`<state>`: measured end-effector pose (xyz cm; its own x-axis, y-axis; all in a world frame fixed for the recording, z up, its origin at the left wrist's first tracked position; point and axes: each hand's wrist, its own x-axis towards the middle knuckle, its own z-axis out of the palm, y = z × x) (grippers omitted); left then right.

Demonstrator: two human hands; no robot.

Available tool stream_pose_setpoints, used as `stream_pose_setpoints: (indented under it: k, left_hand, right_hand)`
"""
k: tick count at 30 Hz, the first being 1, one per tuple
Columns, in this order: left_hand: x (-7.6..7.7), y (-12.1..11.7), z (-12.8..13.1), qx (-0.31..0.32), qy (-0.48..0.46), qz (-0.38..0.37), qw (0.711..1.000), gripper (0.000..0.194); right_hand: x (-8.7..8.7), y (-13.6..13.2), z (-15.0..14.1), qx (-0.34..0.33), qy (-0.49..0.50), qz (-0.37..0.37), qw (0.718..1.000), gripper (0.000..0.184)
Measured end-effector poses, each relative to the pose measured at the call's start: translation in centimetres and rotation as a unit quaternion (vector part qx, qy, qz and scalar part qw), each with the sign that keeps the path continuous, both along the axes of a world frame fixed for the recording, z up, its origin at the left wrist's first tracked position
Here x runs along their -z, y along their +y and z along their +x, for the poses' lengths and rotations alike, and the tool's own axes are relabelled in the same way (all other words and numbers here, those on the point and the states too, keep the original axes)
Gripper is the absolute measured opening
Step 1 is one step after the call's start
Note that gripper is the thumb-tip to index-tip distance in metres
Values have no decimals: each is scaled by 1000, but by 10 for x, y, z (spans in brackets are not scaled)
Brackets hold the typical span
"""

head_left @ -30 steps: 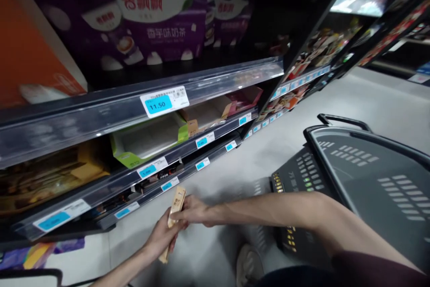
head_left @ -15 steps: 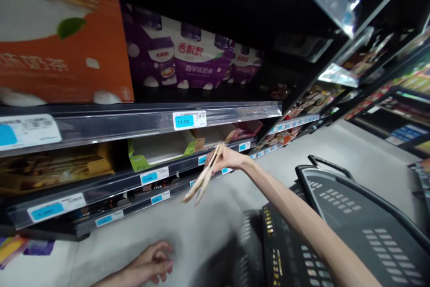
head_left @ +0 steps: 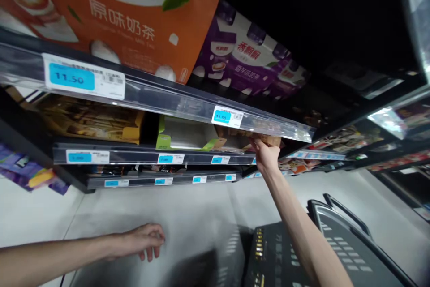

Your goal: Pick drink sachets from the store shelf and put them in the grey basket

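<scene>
Firstly, bearings: all clock directions were taken from the middle of the head view, unless otherwise noted.
Right hand: it was recorded at about four o'clock (head_left: 267,155), reached in under the lip of the upper shelf (head_left: 184,105). Its fingers were seen to be bent closed against a tan packet; the fingertips were partly hidden, and the full extent of the grip could not be told.
Tan packet: it was found at between three and four o'clock (head_left: 271,139), in the grasp of the right hand and just above it, at the level of the lower shelf (head_left: 131,157). Its upper part was covered by the shelf lip, and whether one packet or several were held could not be determined.
Left hand: it was noted at seven o'clock (head_left: 149,238), held out above the pale floor (head_left: 188,215), half open with the fingers loosely curled and nothing gripped.
Lower-shelf stock: a green tray (head_left: 164,142) was sited at nine o'clock, close to the middle, its pale inside exposed. A brown box (head_left: 220,144) was set beside it, on its three o'clock side, and a yellow box (head_left: 131,134) was displayed farther out at nine.
Upper-shelf stock: an orange carton (head_left: 141,18) was stood between ten and eleven o'clock, and purple cartons (head_left: 248,65) at one.
Price tag: 11.50 was printed on the label (head_left: 83,76) below the orange carton.
Shopping basket: a grey perforated basket (head_left: 268,255) was observed between four and five o'clock, partly covered by the right forearm (head_left: 295,220).
</scene>
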<state>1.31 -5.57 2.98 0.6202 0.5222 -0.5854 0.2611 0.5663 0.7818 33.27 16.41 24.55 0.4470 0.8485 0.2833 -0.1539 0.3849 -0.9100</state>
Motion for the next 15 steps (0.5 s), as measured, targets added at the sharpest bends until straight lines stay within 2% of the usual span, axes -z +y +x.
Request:
stream_pose_setpoints:
  k: [3,5,7,9,11,13,15]
  left_hand:
    - [3,-2,-3,8,7,-1,1000,36]
    - [4,-2,-4,10,12,0,1000,34]
    - [4,-2,-5,9,20,-1,1000,33]
    - [2,-1,-4,8,20,-2,1000,32]
    - [0,1,-3,8,16,-3,1000,33]
    - [-2,2,-1,9,11,-7,1000,34]
    - [-3,2,-1,7,7,-7,1000,36]
  right_hand:
    - [-4,6,-16,47,22,-2,999,50]
    - [-7,9,-27,37,31,-31,998,44]
    - [-9,12,-37,-27,27,-101,994,37]
    - [-10,12,-44,-114,10,-182,977,32]
    - [-11,10,-45,-180,-11,-225,957,29]
    - [-15,5,-40,-199,-36,-237,950,28]
    - [-20,-2,-32,-185,-82,-238,950,28]
